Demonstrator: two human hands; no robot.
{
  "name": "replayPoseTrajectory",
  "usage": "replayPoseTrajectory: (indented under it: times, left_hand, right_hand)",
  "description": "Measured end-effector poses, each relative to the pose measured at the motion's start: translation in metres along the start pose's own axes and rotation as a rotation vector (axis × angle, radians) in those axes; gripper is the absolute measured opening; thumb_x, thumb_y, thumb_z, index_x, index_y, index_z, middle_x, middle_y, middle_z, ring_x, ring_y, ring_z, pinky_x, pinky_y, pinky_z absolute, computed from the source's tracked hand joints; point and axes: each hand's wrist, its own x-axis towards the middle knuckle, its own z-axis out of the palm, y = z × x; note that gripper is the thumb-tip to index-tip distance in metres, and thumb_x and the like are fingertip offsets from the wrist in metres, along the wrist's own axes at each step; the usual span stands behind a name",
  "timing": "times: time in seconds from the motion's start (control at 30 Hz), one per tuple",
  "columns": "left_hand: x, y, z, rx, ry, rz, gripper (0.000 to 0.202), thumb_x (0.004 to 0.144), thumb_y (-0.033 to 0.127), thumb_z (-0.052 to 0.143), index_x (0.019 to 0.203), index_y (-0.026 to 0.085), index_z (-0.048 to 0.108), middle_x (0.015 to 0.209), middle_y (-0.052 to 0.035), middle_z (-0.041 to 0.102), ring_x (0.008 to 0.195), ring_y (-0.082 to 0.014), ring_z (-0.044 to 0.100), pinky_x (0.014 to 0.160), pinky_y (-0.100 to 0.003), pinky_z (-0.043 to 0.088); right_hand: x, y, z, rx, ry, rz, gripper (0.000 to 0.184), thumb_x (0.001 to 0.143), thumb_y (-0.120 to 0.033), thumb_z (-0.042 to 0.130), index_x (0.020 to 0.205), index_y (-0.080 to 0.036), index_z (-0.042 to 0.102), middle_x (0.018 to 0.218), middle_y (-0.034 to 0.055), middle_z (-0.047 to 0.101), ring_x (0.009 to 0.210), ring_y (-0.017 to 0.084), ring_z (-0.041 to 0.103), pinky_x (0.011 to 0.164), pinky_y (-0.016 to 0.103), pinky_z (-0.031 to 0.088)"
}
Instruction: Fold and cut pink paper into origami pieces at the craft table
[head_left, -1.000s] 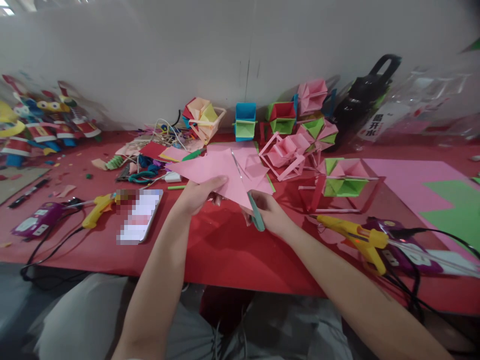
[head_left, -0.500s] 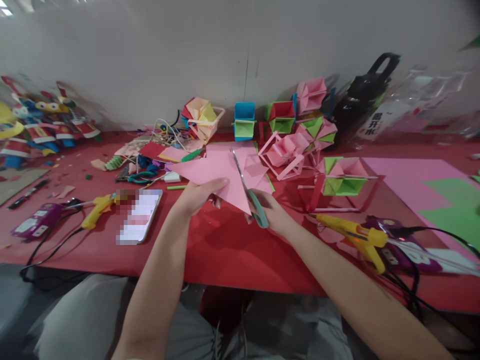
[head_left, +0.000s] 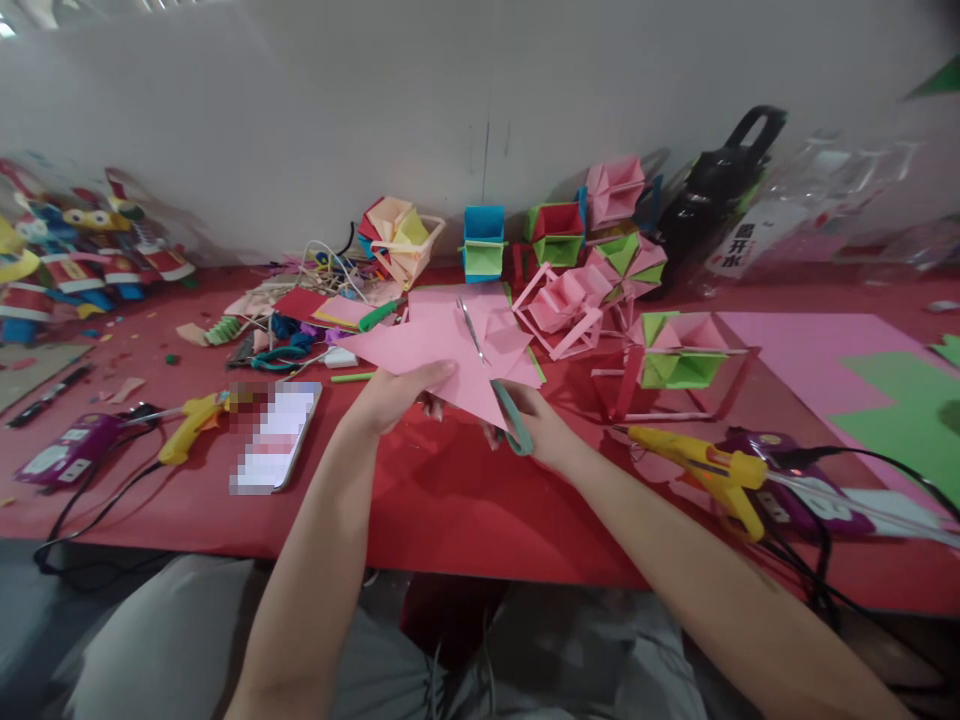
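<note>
A sheet of pink paper (head_left: pixel 420 355) is held just above the red table, pinched in my left hand (head_left: pixel 405 395) with the thumb on top. In my right hand (head_left: pixel 536 425) are scissors (head_left: pixel 512 418) with green handles, my fingers wrapped round the grips. One blade lies over the paper, its tip pointing away from me; the other blade is mostly hidden under the sheet. Behind the held sheet lies more pink paper (head_left: pixel 504 305), with green edges showing at its right side.
Folded-paper wheels on stands (head_left: pixel 682 355) fill the back and right. Yellow glue guns (head_left: pixel 694 465) lie on both sides, cords over the red table's (head_left: pixel 465 530) front edge. A phone (head_left: pixel 281 435) lies left, scraps behind it. Bottles (head_left: pixel 712 200) and pink sheets (head_left: pixel 810 365) are at right.
The scissor blades look more closed over the paper, with less of the blade showing near the handles. Both hands stay nearly in place; the whole view has shifted slightly.
</note>
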Motion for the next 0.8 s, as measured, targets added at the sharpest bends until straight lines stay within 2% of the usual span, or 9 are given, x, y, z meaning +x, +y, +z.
replayPoseTrajectory:
  times: [0.13, 0.33, 0.4, 0.5, 0.6, 0.8]
  left_hand:
    - [0.000, 0.000, 0.000, 0.034, 0.017, 0.001, 0.032, 0.083, 0.038, 0.072, 0.063, 0.014, 0.064, 0.050, -0.0025, 0.059, 0.041, -0.0120, 0.056, 0.043, -0.023, 0.045]
    - [0.000, 0.001, 0.003, 0.039, 0.067, -0.033, 0.030, 0.078, 0.038, 0.075, 0.066, 0.013, 0.064, 0.052, -0.0012, 0.060, 0.043, -0.0125, 0.057, 0.044, -0.024, 0.046]
    - [0.000, 0.000, 0.003, 0.047, 0.085, -0.055, 0.031, 0.078, 0.040, 0.076, 0.068, 0.013, 0.065, 0.053, -0.0010, 0.060, 0.045, -0.0122, 0.057, 0.045, -0.024, 0.046]
    - [0.002, -0.002, 0.003, 0.082, 0.122, -0.065, 0.032, 0.078, 0.041, 0.077, 0.069, 0.013, 0.065, 0.055, -0.0007, 0.061, 0.045, -0.0107, 0.055, 0.044, -0.022, 0.042]
    - [0.002, -0.002, 0.005, 0.128, 0.156, -0.047, 0.035, 0.075, 0.042, 0.078, 0.064, 0.014, 0.062, 0.051, -0.0001, 0.059, 0.043, -0.0094, 0.052, 0.043, -0.022, 0.038]
    - [0.006, -0.005, 0.009, 0.132, 0.248, 0.008, 0.035, 0.070, 0.039, 0.082, 0.057, 0.015, 0.060, 0.050, 0.0002, 0.057, 0.044, -0.0079, 0.050, 0.044, -0.020, 0.039]
  right_hand:
    - [0.001, 0.003, -0.001, -0.004, 0.002, -0.005, 0.034, 0.080, -0.047, 0.072, 0.074, -0.021, 0.050, 0.053, -0.0032, 0.059, 0.045, 0.011, 0.054, 0.044, 0.022, 0.039]
    - [0.005, 0.006, -0.001, 0.036, 0.081, 0.030, 0.034, 0.072, -0.043, 0.075, 0.074, -0.022, 0.049, 0.047, -0.0065, 0.056, 0.039, 0.011, 0.053, 0.040, 0.022, 0.041]
    - [0.006, 0.004, -0.001, 0.049, 0.136, 0.029, 0.036, 0.070, -0.044, 0.076, 0.074, -0.023, 0.048, 0.046, -0.0079, 0.053, 0.038, 0.011, 0.051, 0.039, 0.023, 0.041]
    - [0.007, -0.001, -0.003, 0.014, 0.258, -0.002, 0.039, 0.072, -0.047, 0.077, 0.072, -0.023, 0.047, 0.045, -0.0084, 0.050, 0.036, 0.010, 0.046, 0.037, 0.023, 0.035]
    - [0.008, -0.007, -0.010, -0.030, 0.343, -0.026, 0.046, 0.073, -0.052, 0.080, 0.070, -0.022, 0.046, 0.049, -0.0076, 0.049, 0.040, 0.010, 0.046, 0.039, 0.024, 0.032]
    - [0.005, -0.017, -0.016, -0.037, 0.322, -0.093, 0.048, 0.074, -0.059, 0.078, 0.078, -0.022, 0.048, 0.060, -0.0084, 0.046, 0.052, 0.009, 0.046, 0.049, 0.025, 0.034]
